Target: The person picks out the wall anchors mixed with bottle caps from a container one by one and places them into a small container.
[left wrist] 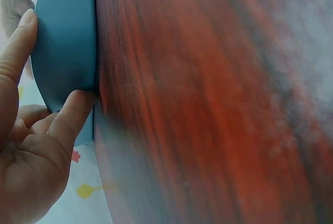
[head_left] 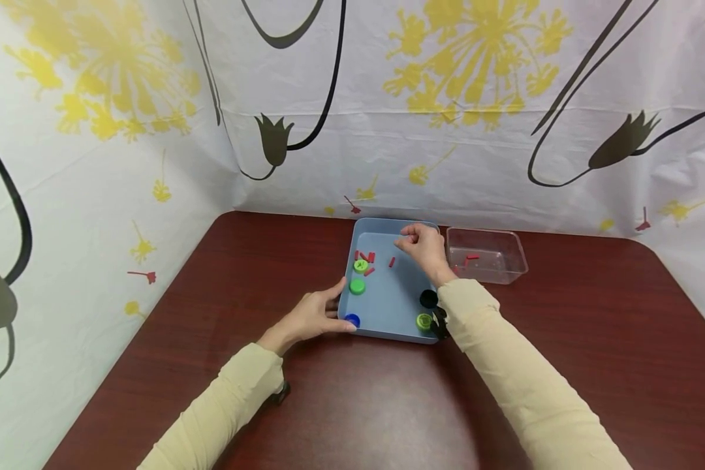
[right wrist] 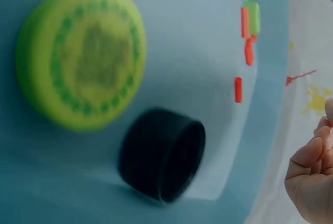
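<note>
A blue-grey tray (head_left: 388,307) lies on the table with several bottle caps and small red pieces (head_left: 370,258) in it. My left hand (head_left: 311,318) spans its near left corner, thumb and forefinger fairly straight against the outer walls, beside a blue cap (head_left: 352,320). Over the tray's far right part, my right hand (head_left: 425,248) hovers with curled fingers, thumb close to forefinger; I cannot tell whether something small is between them. Below the right wrist are a black cap (right wrist: 161,156), tipped on its side, and a yellow-green cap (right wrist: 83,57). One red piece (head_left: 391,262) lies apart from the others.
A clear plastic container (head_left: 508,267) with a few red pieces in it stands right of the tray. A green cap (head_left: 357,286) and another yellow-green cap (head_left: 361,266) sit along the tray's left side. Patterned white cloth (head_left: 352,130) hangs behind the dark wooden table (head_left: 376,398).
</note>
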A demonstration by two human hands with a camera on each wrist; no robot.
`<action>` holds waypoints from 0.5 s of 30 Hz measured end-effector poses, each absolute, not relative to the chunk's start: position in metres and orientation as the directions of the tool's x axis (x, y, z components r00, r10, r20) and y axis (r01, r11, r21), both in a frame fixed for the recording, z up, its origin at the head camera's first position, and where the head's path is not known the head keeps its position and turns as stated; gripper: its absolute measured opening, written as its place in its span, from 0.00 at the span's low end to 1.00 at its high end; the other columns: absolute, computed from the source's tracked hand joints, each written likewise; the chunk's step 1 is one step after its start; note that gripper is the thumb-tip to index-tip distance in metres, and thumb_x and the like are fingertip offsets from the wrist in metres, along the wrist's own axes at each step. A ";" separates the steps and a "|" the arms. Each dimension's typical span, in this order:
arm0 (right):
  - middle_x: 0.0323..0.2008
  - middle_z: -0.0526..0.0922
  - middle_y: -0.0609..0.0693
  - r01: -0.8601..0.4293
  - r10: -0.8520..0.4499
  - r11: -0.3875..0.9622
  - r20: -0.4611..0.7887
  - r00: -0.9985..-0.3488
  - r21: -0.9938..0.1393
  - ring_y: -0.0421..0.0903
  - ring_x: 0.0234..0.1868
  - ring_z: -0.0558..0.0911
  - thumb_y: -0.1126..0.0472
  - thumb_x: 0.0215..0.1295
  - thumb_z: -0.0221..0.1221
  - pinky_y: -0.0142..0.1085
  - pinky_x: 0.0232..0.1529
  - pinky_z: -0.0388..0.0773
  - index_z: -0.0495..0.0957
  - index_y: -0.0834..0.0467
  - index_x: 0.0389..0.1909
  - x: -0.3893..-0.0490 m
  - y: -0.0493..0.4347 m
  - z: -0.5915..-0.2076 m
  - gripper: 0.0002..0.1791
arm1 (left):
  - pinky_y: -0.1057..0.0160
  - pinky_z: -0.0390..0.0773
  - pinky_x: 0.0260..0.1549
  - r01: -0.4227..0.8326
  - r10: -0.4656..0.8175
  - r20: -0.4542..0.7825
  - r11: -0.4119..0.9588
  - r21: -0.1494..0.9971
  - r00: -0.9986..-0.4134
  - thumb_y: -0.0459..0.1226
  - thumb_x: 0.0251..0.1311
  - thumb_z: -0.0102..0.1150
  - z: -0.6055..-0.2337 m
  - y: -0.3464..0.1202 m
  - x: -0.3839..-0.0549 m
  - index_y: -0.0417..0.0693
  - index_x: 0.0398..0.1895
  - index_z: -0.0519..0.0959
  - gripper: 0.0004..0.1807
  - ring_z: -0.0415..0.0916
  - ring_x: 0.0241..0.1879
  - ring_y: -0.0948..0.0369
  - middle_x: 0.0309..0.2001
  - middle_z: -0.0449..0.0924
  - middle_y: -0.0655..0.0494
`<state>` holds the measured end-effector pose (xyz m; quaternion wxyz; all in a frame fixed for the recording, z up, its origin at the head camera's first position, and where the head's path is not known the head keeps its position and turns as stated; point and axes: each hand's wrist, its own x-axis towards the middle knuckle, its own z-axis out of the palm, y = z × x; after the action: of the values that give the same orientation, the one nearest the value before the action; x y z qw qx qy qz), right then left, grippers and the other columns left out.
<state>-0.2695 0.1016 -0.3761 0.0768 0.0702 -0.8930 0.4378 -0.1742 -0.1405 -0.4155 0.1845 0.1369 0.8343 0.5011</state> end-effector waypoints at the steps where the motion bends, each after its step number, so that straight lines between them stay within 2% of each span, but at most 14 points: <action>1: 0.28 0.81 0.58 -0.172 -0.059 0.615 0.173 -0.983 -0.770 0.49 0.29 0.78 0.62 0.60 0.63 0.42 0.37 0.77 0.80 0.66 0.45 -0.270 0.101 -0.378 0.15 | 0.59 0.77 0.51 0.045 0.415 -0.171 0.463 0.885 -0.894 0.43 0.46 0.72 -0.416 -0.141 -0.175 0.50 0.74 0.46 0.56 0.72 0.59 0.52 0.68 0.61 0.44; 7: 0.35 0.83 0.62 -0.094 -0.072 0.655 0.062 -0.995 -0.750 0.55 0.36 0.81 0.61 0.61 0.62 0.43 0.40 0.78 0.79 0.68 0.46 -0.273 0.097 -0.383 0.17 | 0.60 0.77 0.50 0.056 0.422 -0.163 0.461 0.886 -0.892 0.45 0.45 0.73 -0.418 -0.142 -0.176 0.50 0.74 0.46 0.57 0.72 0.59 0.52 0.68 0.61 0.44; 15: 0.41 0.82 0.63 -0.041 -0.090 0.704 -0.032 -0.995 -0.709 0.56 0.42 0.80 0.63 0.60 0.62 0.45 0.45 0.78 0.78 0.69 0.45 -0.273 0.095 -0.384 0.16 | 0.60 0.77 0.50 0.069 0.423 -0.155 0.468 0.881 -0.893 0.43 0.46 0.73 -0.417 -0.141 -0.176 0.50 0.74 0.46 0.56 0.72 0.58 0.53 0.68 0.61 0.44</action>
<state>-0.2734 0.0945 -0.3841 -0.0322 0.0355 -0.9225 0.3831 -0.1757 -0.1411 -0.4172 0.1792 0.1468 0.8378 0.4944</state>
